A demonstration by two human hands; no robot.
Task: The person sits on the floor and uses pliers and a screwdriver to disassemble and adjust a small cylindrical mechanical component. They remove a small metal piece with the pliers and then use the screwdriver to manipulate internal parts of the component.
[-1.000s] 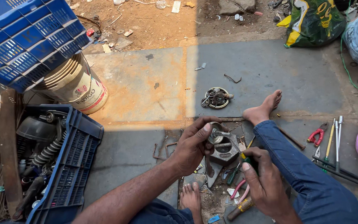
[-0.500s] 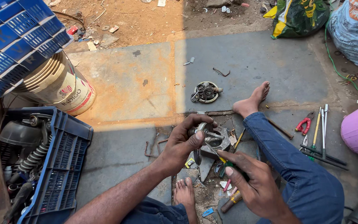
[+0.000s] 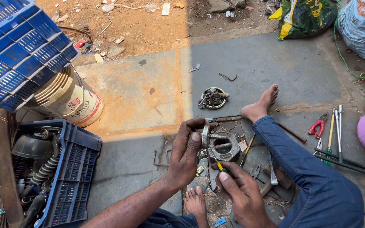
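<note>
Hands: left (image 3: 186, 154) grips metal housing (image 3: 221, 147) (grey, ring-shaped); right (image 3: 237, 192) holds screwdriver (image 3: 217, 162) against it.

Grey concrete floor (image 3: 275, 63), half in sunlight, half shaded, bordered by littered dirt ground (image 3: 148, 25).

The concrete floor (image 3: 250, 67) carries a round metal part (image 3: 213, 98) as its centre mark. Left of it lies a tipped bucket (image 3: 70, 101); right lie red-handled pliers (image 3: 317, 126) and screwdrivers (image 3: 334, 131); below-left stands a blue crate (image 3: 70, 177).
</note>
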